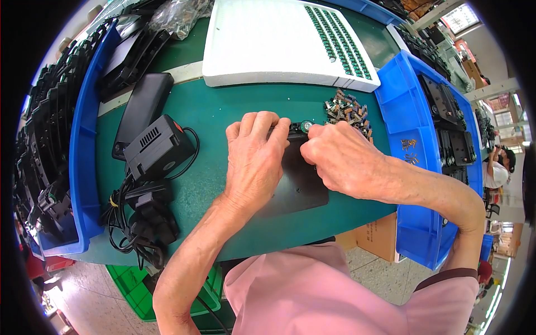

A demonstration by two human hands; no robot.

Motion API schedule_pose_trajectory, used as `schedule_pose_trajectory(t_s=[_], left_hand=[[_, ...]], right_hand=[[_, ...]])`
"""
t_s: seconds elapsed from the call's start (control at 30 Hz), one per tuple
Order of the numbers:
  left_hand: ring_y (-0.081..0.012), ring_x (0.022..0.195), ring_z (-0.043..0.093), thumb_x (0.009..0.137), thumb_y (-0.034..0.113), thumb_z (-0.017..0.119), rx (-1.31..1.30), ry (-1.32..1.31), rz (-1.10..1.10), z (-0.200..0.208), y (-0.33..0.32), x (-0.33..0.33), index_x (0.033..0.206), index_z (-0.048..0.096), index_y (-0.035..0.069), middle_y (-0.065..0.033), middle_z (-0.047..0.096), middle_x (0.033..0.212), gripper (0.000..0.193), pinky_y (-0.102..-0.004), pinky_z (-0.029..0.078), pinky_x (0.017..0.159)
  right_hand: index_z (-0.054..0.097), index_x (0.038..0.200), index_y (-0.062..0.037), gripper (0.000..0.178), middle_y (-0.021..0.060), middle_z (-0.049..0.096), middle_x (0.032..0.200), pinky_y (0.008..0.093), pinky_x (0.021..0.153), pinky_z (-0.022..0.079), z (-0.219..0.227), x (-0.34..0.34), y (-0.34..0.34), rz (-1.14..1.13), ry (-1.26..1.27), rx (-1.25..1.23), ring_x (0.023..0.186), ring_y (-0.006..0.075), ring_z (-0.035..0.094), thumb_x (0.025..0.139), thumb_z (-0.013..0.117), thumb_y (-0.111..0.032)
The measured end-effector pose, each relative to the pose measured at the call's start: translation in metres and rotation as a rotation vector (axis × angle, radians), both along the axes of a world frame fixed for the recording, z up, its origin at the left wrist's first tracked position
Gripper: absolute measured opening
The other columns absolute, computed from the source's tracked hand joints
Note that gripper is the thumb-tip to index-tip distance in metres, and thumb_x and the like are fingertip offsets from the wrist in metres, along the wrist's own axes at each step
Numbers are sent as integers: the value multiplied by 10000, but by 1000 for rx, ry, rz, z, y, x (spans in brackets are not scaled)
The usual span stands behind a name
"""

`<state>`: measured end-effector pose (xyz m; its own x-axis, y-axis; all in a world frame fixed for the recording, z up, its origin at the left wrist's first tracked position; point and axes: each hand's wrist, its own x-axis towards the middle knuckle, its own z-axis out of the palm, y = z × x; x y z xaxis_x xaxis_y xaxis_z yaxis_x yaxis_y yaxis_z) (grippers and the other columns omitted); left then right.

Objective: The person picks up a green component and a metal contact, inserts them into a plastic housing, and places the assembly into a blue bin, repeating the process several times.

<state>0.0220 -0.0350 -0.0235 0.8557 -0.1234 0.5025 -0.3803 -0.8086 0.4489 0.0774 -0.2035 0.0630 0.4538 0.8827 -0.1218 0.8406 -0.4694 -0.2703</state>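
Observation:
On the green work surface lies a flat black plastic panel (304,181), its upper part covered by my hands. My left hand (251,153) is closed over its upper left edge, fingers curled. My right hand (346,159) is closed at the upper right edge, its fingertips pinched beside a small round green-and-metal part (306,126). What those fingertips hold is hidden. Just beyond my right hand is a heap of small metal and green components (347,109).
A white foam tray (257,47) with rows of small green parts stands at the back. Blue bins of black housings flank the table, left (86,151) and right (405,111). A black slotted box (159,148) and tangled adapters (151,212) lie left. A green crate (134,290) sits below.

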Motion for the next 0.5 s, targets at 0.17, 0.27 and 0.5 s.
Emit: schedule_pose_trajectory(t_s=[0.17, 0.27, 0.5], left_hand=[[-271, 1045, 516, 662, -42, 692, 25, -15, -3, 0, 0, -1, 1140, 618, 26, -83, 548, 1084, 489, -431, 378, 888], [-271, 1052, 514, 619, -43, 693, 13, -18, -1, -1, 1, -1, 1137, 616, 29, -84, 544, 1091, 529, -431, 377, 891], [-265, 1046, 514, 678, -37, 693, -3, -35, 15, -6, 0, 0, 1115, 618, 34, -80, 537, 1081, 449, -426, 377, 884]], right_hand=[[572, 683, 45, 102, 227, 566, 729, 473, 605, 468, 2, -1, 15, 59, -78, -101, 711, 383, 599, 644, 658, 7], [637, 724, 50, 72, 257, 659, 773, 472, 659, 555, 3, 0, 15, 64, -25, -46, 761, 407, 667, 678, 668, 4], [645, 771, 6, 92, 142, 588, 699, 437, 632, 480, -12, 2, -7, -70, 87, 67, 728, 329, 618, 681, 639, 23]])
